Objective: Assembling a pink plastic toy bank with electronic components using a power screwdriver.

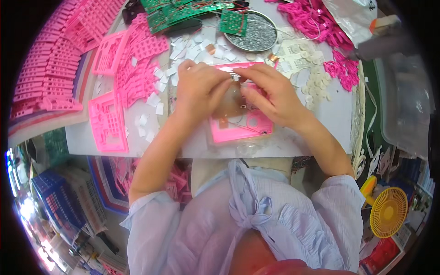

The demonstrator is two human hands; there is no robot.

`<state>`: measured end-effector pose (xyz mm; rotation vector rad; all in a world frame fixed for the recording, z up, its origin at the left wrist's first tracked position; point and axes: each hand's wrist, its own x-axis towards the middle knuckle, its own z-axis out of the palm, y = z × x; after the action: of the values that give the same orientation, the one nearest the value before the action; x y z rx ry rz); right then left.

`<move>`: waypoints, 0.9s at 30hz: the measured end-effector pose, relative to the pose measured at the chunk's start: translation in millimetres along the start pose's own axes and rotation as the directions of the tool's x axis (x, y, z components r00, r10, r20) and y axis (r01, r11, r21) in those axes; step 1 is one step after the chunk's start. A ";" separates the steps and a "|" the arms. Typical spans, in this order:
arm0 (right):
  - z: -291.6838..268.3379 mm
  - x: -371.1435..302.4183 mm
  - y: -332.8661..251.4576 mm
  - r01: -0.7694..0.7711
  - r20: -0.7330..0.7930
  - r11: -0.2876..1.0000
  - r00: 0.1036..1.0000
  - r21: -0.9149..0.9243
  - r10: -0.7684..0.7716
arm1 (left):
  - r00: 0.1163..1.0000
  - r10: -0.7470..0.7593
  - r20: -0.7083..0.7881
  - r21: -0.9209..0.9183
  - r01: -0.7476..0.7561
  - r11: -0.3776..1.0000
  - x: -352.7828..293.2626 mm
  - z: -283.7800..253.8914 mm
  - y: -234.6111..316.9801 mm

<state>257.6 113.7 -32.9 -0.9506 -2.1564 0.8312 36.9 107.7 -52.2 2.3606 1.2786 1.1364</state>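
A pink plastic casing (229,134) lies in front of me near the table's front edge, with a round opening and thin wires inside. A brownish translucent sheet (229,101) covers part of it. My left hand (200,89) is closed over the casing's left side, fingertips pressed together at its upper part. From the other side my right hand (275,94) reaches in, its thumb and forefinger bent toward the same spot. A small white piece (236,77) shows between the two hands' fingertips. What each hand pinches is mostly hidden by the fingers.
Pink moulded parts (48,75) are stacked at the left. Green circuit boards (183,16) and a round tin (259,34) of silvery bits stand at the back. Pink cords (311,20), white discs (317,87) and white paper pieces (153,98) surround the work. A yellow fan (388,212) stands lower right.
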 end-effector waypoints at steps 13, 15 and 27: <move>-168.3 -59.1 125.9 -0.287 -0.316 0.512 0.948 -0.809 0.033 | 0.969 -0.222 0.111 -0.103 0.233 0.967 -13.1 -13.5 16.5; -186.4 -52.7 125.3 -0.396 -0.276 0.689 0.918 -0.606 0.285 | 0.966 -0.240 0.094 -0.100 0.249 0.963 -15.0 -12.1 16.2; -124.5 -11.3 51.9 -0.182 -0.184 0.890 0.976 -0.418 0.113 | 0.994 -0.107 0.016 0.040 0.107 0.993 -26.1 -8.2 6.7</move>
<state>376.8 168.8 0.1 -1.3679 -2.1917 0.3253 26.7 81.8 -56.9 2.2937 1.4150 1.0645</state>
